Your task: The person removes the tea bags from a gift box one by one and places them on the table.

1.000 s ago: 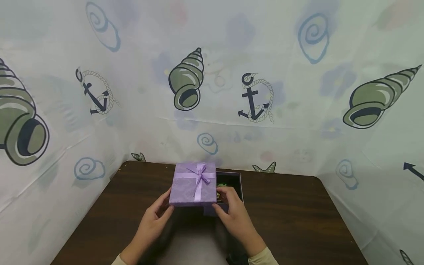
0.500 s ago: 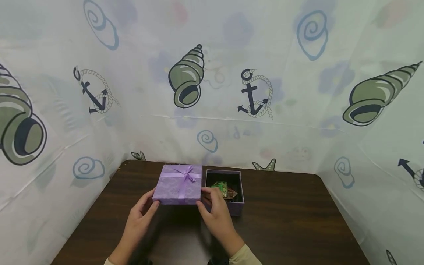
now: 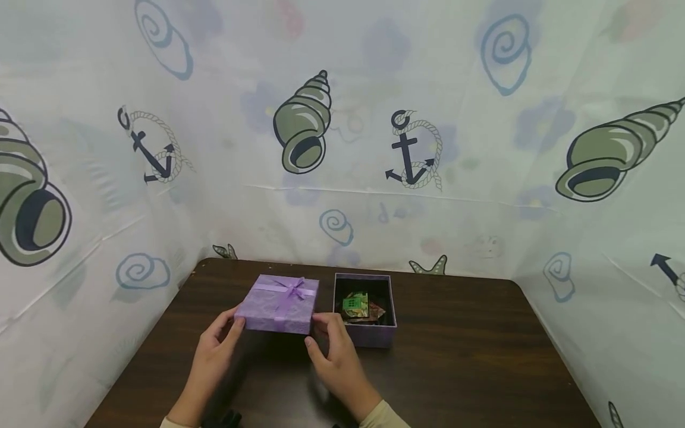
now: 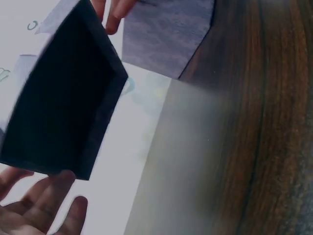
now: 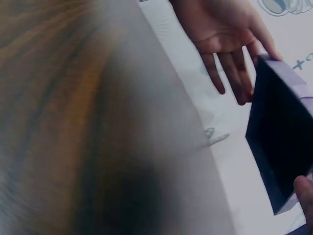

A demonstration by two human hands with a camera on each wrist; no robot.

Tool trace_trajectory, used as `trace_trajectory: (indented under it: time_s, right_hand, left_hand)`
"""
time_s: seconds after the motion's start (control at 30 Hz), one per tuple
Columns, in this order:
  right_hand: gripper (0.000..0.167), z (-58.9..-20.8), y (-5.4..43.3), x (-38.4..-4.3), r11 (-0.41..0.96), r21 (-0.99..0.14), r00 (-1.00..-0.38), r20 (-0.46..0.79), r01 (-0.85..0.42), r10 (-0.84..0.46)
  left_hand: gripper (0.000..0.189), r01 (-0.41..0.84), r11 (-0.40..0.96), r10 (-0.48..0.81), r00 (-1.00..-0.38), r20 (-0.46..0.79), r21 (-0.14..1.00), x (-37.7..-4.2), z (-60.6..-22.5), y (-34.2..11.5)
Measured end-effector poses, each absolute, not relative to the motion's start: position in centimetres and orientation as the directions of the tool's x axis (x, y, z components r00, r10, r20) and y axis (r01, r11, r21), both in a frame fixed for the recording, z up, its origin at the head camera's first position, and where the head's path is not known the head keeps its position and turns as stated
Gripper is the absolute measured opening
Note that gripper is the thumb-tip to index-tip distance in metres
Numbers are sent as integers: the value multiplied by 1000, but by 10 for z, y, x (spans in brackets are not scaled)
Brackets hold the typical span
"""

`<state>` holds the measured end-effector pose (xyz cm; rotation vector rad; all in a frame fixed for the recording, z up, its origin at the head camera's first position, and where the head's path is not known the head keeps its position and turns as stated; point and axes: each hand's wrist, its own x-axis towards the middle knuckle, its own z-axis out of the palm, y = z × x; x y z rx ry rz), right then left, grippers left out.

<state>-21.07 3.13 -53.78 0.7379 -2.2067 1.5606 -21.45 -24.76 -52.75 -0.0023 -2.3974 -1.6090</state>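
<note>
A purple gift box lid (image 3: pixel 278 306) with a ribbon bow is held in the air over the table, left of its box. My left hand (image 3: pixel 211 351) grips the lid's left side, and my right hand (image 3: pixel 341 362) grips its right side. Both wrist views show the lid's dark hollow underside (image 4: pixel 63 103), with fingers along opposite edges. Beside my right hand stands the open purple box (image 3: pixel 374 337). Inside it lie a green packet (image 3: pixel 355 305) and a brownish packet (image 3: pixel 376 312); anything beneath them is hidden.
The dark wooden table (image 3: pixel 460 351) has rounded far corners. A pale curtain (image 3: pixel 235 220) printed with shells and anchors surrounds it at the back and sides. Small black objects (image 3: pixel 231 419) show at the near edge, too cropped to identify.
Both hands have carried the lid leftward off the box, and it has tilted and come lower. The box and its packets, partly covered before, now show in full.
</note>
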Motion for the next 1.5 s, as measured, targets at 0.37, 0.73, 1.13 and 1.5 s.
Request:
trace_trajectory:
  time_s: [0.37, 0.73, 1.13, 1.5]
  right_hand:
    - [54, -561, 26, -206, 65, -852, -820, 474, -519, -321]
    - [59, -585, 27, -209, -155, -922, -815, 386, -355, -433]
    - [69, -581, 35, -220, -279, -946, -803, 292, -163, -520]
    - [61, -584, 34, -220, -297, -951, -828, 236, -89, -508]
  left_hand:
    - [45, -19, 415, -215, -973, 78, 910, -215, -529, -256]
    - [58, -114, 332, -197, -979, -49, 936, -215, -539, -264]
    - [52, -57, 233, -130, -991, -27, 971, -225, -543, -261]
    - [60, -164, 176, -90, -985, -150, 970, -224, -542, -267]
